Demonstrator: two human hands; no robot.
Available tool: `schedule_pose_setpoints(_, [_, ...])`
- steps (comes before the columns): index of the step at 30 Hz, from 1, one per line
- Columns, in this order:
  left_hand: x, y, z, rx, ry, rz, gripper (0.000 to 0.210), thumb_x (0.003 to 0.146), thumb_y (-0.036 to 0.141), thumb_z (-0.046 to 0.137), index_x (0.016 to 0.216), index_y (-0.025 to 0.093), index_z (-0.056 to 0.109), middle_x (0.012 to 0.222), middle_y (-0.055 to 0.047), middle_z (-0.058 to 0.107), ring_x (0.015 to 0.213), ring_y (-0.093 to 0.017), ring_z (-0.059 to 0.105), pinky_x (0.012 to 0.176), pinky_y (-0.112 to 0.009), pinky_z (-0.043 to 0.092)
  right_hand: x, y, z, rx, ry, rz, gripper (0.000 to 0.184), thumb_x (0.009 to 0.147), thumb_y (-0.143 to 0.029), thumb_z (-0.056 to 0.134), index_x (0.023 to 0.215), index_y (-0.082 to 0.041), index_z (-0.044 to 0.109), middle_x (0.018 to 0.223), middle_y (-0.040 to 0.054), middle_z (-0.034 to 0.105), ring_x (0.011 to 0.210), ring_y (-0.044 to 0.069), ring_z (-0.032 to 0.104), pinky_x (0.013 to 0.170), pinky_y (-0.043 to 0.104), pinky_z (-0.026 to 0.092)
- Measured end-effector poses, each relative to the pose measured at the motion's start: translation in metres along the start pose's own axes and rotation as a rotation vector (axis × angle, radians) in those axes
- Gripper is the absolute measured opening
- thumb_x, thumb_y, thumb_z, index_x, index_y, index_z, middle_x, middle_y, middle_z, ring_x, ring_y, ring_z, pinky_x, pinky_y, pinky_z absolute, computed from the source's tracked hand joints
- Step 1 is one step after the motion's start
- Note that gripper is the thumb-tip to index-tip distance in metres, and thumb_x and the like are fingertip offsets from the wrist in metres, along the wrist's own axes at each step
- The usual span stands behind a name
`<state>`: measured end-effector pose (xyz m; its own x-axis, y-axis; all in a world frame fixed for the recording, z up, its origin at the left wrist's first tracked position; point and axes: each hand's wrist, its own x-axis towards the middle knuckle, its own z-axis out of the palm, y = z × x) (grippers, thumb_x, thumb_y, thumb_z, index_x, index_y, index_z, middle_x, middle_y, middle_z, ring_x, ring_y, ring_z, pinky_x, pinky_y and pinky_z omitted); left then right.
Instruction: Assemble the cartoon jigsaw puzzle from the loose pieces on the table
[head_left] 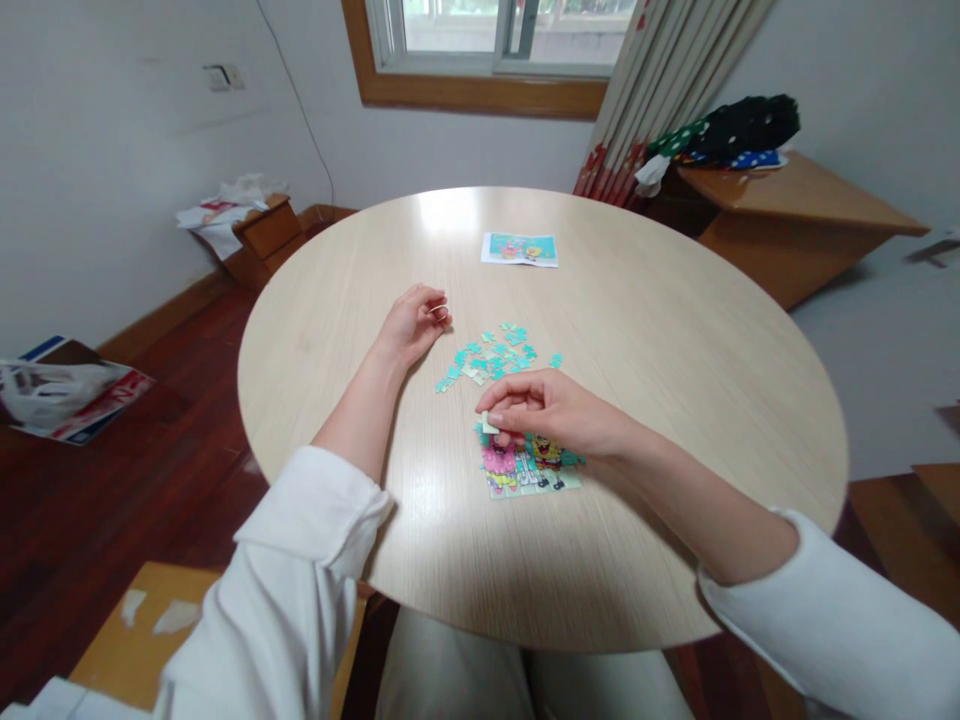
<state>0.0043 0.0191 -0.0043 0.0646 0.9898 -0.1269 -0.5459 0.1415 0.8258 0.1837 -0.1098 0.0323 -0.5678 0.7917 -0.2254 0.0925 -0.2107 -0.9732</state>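
Observation:
A partly joined jigsaw puzzle [504,472] lies near the table's front, with a pink figure and a yellow square figure on it. Over its upper edge, my right hand [544,410] pinches a pale puzzle piece [488,424] between thumb and fingers, hiding part of the picture. Just beyond is a loose spread of turquoise and pale puzzle pieces [495,356]. My left hand [414,322] rests on the table to the left of these pieces, its fingers curled closed. A thin whitish edge shows at its fingertips, too small to name.
A folded picture sheet [519,250] with similar figures lies farther back on the round table [675,340]. A wooden cabinet [802,200] with dotted cloths stands at the right. On the left are a small wooden stand [270,240] and a plastic bag [60,390] on the floor.

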Motion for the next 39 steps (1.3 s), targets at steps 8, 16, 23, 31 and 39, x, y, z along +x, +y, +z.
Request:
schedule_pose_setpoints(8, [0.002,-0.001,-0.002,-0.008,-0.015,0.005,0.024,0.061,0.012,0.069,0.061,0.018,0.046,0.066,0.003,0.049,0.054,-0.007,0.044,0.061,-0.025,0.041,-0.003,0.005,0.007,-0.112,-0.093,0.003,0.024,0.066,-0.032,0.078,0.081,-0.016,0.068,0.058,-0.0016,0.063,0.055,0.01,0.056,0.055,0.024,0.044])
schedule_pose_setpoints(16, [0.0,0.0,0.0,-0.008,-0.006,-0.001,0.024,0.06,0.012,0.069,0.06,0.018,0.045,0.064,0.004,0.049,0.053,-0.006,0.043,0.057,-0.022,0.041,-0.004,0.001,0.011,-0.354,-0.138,-0.026,0.011,0.074,-0.024,0.068,0.073,-0.014,0.071,0.07,0.0026,0.067,0.063,0.01,0.056,0.062,0.025,0.044])
schedule_pose_setpoints(23, [0.0,0.001,0.0,0.007,0.0,-0.003,0.024,0.06,0.012,0.068,0.06,0.018,0.045,0.064,0.003,0.049,0.053,-0.007,0.043,0.058,-0.024,0.041,-0.003,0.002,0.012,-0.446,-0.16,-0.074,0.011,0.077,-0.023,0.067,0.075,-0.015,0.074,0.074,0.0035,0.069,0.07,0.012,0.058,0.069,0.027,0.046])
schedule_pose_setpoints(31, [0.002,-0.001,-0.002,-0.002,-0.024,0.011,0.025,0.059,0.012,0.068,0.06,0.018,0.044,0.064,0.003,0.049,0.054,-0.007,0.043,0.058,-0.023,0.041,-0.004,0.003,0.016,-0.492,-0.186,-0.072,0.009,0.078,-0.018,0.066,0.075,-0.014,0.074,0.073,0.0042,0.069,0.071,0.012,0.058,0.068,0.026,0.044])
schedule_pose_setpoints(39, [0.002,-0.001,-0.002,-0.001,-0.03,0.014,0.023,0.059,0.012,0.067,0.06,0.018,0.045,0.065,0.003,0.049,0.054,-0.007,0.043,0.057,-0.023,0.041,-0.003,0.008,0.017,-0.568,-0.211,-0.033,0.013,0.08,-0.015,0.062,0.076,-0.012,0.073,0.071,0.0046,0.068,0.068,0.012,0.057,0.064,0.025,0.042])
